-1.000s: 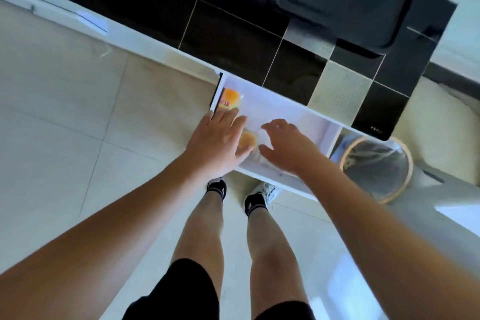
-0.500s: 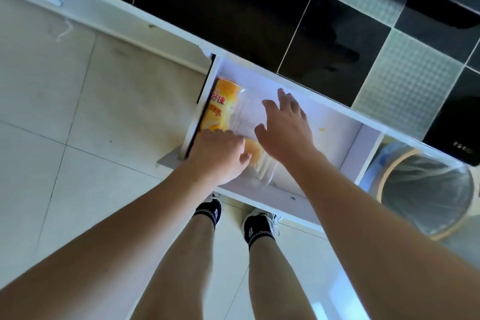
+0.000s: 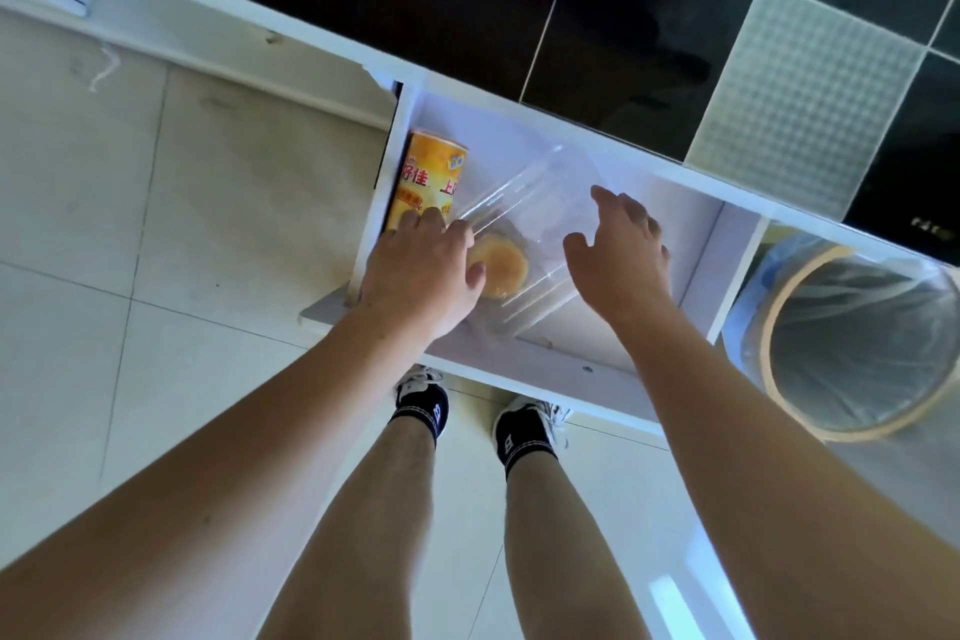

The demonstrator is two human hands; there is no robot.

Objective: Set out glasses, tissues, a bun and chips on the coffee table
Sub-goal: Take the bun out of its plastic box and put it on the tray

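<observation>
Clear plastic wraps the bun lying beside the orange chips can in the open white drawer, the left hand resting on them, the right hand spread open above, so nothing looks set out yet.

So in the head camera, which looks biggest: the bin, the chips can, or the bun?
1. Bin, biggest by far.
2. Chips can, though the left hand hides its near end.
3. Bun, smallest, inside a clear box.
All three sit about equally far from the camera, so the order is fair.
</observation>
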